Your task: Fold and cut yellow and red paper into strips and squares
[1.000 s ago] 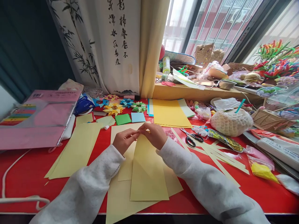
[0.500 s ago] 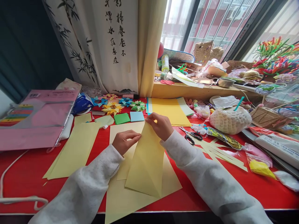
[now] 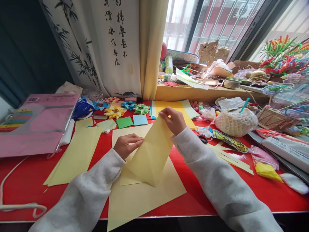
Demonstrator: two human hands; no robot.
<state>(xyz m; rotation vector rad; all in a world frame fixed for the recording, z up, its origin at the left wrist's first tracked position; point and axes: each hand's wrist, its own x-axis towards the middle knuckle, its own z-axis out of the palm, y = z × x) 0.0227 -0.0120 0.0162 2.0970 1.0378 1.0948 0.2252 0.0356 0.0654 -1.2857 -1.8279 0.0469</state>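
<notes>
A pale yellow sheet of paper (image 3: 152, 151) is lifted off the red table (image 3: 26, 183), tilted, its lower corner touching other yellow sheets (image 3: 145, 196). My left hand (image 3: 127, 145) pinches its left edge. My right hand (image 3: 173, 120) pinches its upper right corner, raised higher and farther back. Both arms wear light grey sleeves.
More pale yellow sheets (image 3: 74, 154) lie at the left beside a pink paper pack (image 3: 36, 125). Folded paper stars (image 3: 116, 112), small green and blue squares (image 3: 132, 121) and a deeper yellow stack (image 3: 177, 108) lie behind. Cut strips (image 3: 231, 158) and a net-wrapped cup (image 3: 235, 121) fill the right.
My right hand has lifted the sheet's corner up and to the right, away from my left hand. The sheet has swung from flat to tilted.
</notes>
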